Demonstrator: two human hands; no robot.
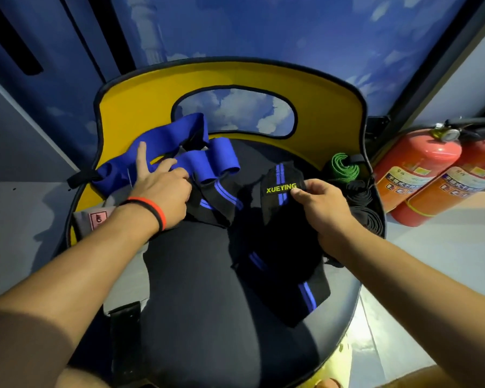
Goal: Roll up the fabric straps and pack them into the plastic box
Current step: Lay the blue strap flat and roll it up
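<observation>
Pinching the label end of the black XUEYING strap with the right hand, so its length trails back toward the person across the chair seat. Left hand grips a second black strap beside the blue band, index finger out. Plastic box isn't visible.

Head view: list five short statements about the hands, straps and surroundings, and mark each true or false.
1. The right hand pinches the black strap at its XUEYING label. True.
2. The left hand grips a yellow strap. False: it grips the blue strap.
3. A rolled green strap lies at the right edge of the chair seat. True.
4. The fire extinguishers stand left of the chair. False: they stand to its right.
5. The red wristband is on the right wrist. False: it is on the left wrist.
</observation>
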